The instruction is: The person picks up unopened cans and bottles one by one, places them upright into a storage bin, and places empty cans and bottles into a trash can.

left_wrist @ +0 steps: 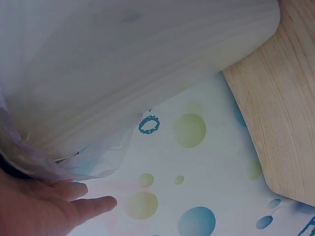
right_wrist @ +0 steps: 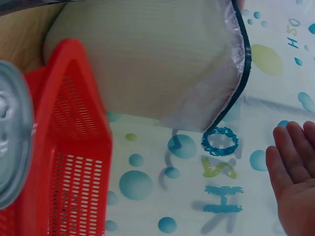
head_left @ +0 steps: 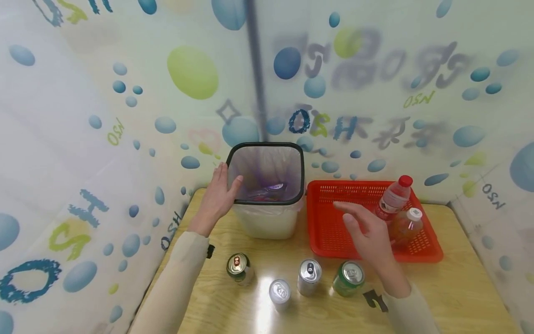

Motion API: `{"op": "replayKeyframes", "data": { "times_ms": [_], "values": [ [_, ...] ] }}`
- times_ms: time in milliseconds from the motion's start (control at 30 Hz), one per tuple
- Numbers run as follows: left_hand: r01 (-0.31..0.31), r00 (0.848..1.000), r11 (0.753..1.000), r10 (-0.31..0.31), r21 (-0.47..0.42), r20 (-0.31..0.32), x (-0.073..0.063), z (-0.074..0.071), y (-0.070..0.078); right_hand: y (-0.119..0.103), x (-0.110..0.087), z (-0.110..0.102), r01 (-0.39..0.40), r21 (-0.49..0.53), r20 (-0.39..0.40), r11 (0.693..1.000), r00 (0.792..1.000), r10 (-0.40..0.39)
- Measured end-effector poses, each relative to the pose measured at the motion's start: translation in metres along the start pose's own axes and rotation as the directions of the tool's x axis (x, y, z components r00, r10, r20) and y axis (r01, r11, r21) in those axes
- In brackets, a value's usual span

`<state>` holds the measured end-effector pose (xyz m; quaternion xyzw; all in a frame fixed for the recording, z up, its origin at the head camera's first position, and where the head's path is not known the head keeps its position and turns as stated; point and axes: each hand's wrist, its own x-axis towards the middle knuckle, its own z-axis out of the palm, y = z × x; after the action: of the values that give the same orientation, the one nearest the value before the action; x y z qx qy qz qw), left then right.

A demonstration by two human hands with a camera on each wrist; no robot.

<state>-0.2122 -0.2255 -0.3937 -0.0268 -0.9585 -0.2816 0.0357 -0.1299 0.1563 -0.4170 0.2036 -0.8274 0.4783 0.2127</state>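
My left hand (head_left: pixel 214 199) rests at the left rim of a white trash bin (head_left: pixel 264 222) with a black rim and a clear liner. Its fingers lie straight along the outside, and the thumb reaches over the opening. Inside the liner (head_left: pixel 254 169) lies some crumpled, shiny material, partly in shade. Over the red plastic basket (head_left: pixel 312 222) hovers my right hand (head_left: pixel 371 234), fingers stretched out, holding nothing. A red-capped bottle (head_left: pixel 392 199) and a white-capped bottle (head_left: pixel 409 225) lean in the basket's right part, the latter partly behind that hand.
Several cans stand on the wooden table in front: a dark green can (head_left: pixel 240 269), a white can (head_left: pixel 280 294), a silver can (head_left: pixel 309 277) and a green can (head_left: pixel 348 279). A patterned curtain (head_left: pixel 192 111) closes off the back and sides.
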Motion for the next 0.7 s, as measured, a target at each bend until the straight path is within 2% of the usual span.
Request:
{"op": "replayKeyframes", "data": {
  "times_ms": [300,567,700],
  "values": [
    [0.006,1.000,1.000,-0.006,-0.005,0.004,-0.001,-0.001,0.000,0.014,-0.026,-0.004,-0.096,-0.026,0.046,0.995,0.994,0.098],
    [0.000,1.000,1.000,0.000,-0.006,0.004,-0.001,-0.001,0.001,0.030,-0.044,-0.005,-0.087,-0.006,0.060,0.996,0.994,0.088],
    [0.003,1.000,1.000,-0.003,-0.009,0.007,0.000,-0.001,0.001,0.039,-0.055,-0.005,-0.099,-0.027,0.078,0.995,0.992,0.101]
  ]
}}
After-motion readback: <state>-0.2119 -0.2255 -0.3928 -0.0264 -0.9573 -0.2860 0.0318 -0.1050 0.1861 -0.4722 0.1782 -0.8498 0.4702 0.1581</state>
